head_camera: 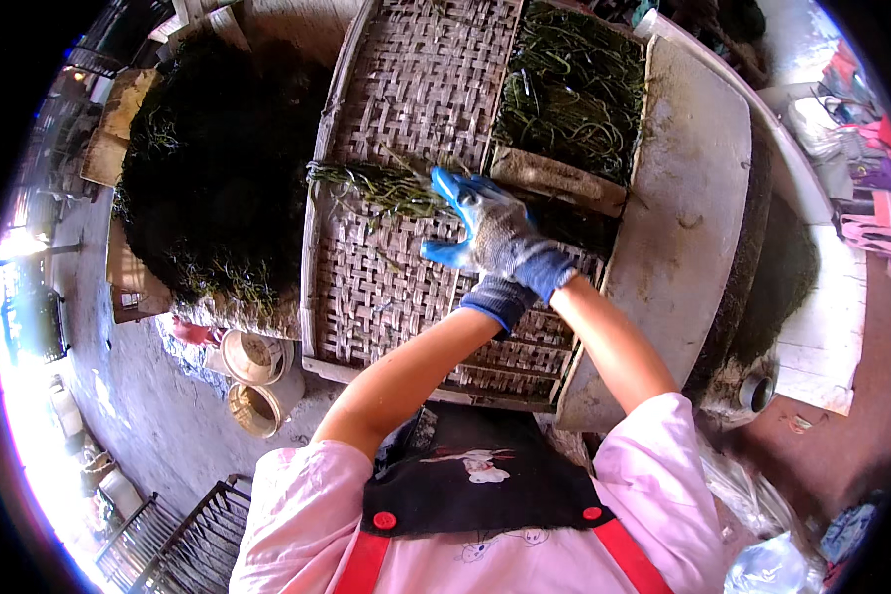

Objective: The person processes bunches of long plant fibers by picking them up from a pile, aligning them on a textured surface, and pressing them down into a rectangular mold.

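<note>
Both of my hands wear grey knit gloves with blue-coated palms and fingers. My right hand (490, 226) is over a woven bamboo panel (401, 297), thumb spread from the fingers. Its fingertips are at a loose bundle of green, stringy strands (386, 189), which look like seaweed and lie across the weave. My left hand (499, 297) passes beneath the right wrist; mostly its cuff shows, and its fingers are hidden. Just beyond my hands, a wooden bar (557, 178) lies across the panel's right-hand section, against a packed layer of dark green strands (572, 89).
A large dark heap of strands (223, 163) stands left of the panel. Buckets (256, 408) sit on the floor below it. A pale board (683, 200) runs along the right side. Black racks (200, 534) are at lower left, clear plastic (768, 568) at lower right.
</note>
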A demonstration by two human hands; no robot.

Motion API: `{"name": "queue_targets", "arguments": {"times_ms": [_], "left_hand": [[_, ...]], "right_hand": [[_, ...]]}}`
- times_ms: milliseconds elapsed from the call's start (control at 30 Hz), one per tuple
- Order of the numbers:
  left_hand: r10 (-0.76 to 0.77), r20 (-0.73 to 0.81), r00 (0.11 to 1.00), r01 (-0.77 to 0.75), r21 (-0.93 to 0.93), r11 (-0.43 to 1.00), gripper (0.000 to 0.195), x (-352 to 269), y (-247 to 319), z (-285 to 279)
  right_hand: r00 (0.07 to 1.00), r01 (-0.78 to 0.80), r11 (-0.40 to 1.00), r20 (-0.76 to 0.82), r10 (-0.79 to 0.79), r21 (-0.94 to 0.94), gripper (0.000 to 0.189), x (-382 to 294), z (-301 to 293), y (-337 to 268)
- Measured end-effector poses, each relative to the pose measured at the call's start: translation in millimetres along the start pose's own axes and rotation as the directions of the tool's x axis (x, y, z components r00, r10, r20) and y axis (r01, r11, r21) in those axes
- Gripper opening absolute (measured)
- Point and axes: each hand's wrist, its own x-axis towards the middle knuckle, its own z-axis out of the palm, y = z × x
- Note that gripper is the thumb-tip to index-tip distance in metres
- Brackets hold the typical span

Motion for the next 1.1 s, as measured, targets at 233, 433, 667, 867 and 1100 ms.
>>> {"name": "queue_targets", "arguments": {"times_ms": [233, 433, 667, 867, 1100], "left_hand": [[-0.306, 0.016, 0.952, 0.216, 0.674, 0.707, 0.046, -14.1, 7.9, -20.1], [-0.198, 0.02, 0.98, 0.098, 0.819, 0.566, 0.05, -16.5, 99.0, -49.0], [-0.121, -0.053, 0.991, 0.103, 0.887, 0.45, 0.083, -17.7, 88.0, -48.9], [-0.306, 0.067, 0.95, 0.209, 0.59, 0.779, 0.066, -2.2, 161.6, -116.9], [-0.378, 0.264, 0.887, 0.451, -0.324, 0.832, 0.033, 29.3, 129.9, -161.3]], "right_hand": [[0.997, -0.031, 0.758, 0.03, 0.067, -0.652, 0.057, 34.7, 6.4, -22.8], [0.905, 0.198, 0.955, -0.333, -0.265, -0.223, 0.055, -28.0, -12.8, 58.3], [0.932, 0.013, 0.945, -0.338, -0.13, -0.326, 0.081, -93.2, -30.8, 112.6], [0.876, -0.149, 0.964, -0.482, 0.025, -0.22, 0.051, -127.3, -46.9, 129.1], [0.785, -0.351, 0.928, -0.58, 0.219, -0.124, 0.043, -143.0, -55.7, 129.4]]}}
